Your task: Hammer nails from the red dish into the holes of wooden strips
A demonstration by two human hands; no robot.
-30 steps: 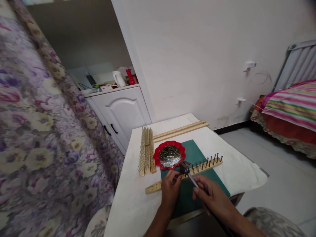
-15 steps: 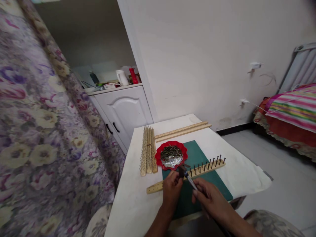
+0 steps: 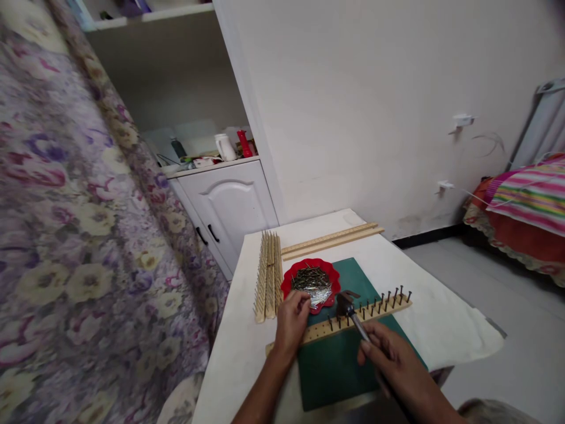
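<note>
My right hand [image 3: 388,354] grips a claw hammer [image 3: 361,328] by its handle, the dark head raised over a wooden strip [image 3: 318,331]. Dark nails [image 3: 385,301] stand upright along the strip's right part, while its left part shows bare holes. At the near left rim of a red scalloped bowl [image 3: 288,275] is my left hand [image 3: 292,321], its fingers closed together. Whatever lies between those fingertips is too small to make out. Loose nails [image 3: 311,278], dark and silvery, fill the bowl. A green mat [image 3: 335,371] lies under the strip.
Strips bristling with nails [image 3: 269,277] lie at the left of the white table [image 3: 238,365]. Two plain wooden strips [image 3: 331,240] lie at the back. A floral curtain [image 3: 88,235] hangs left, a white cabinet [image 3: 236,203] behind, and a bed [image 3: 525,218] far right.
My left hand has moved from the strip, left and up to the bowl's rim. The hammer has shifted slightly right, away from the left hand. The view has tilted slightly.
</note>
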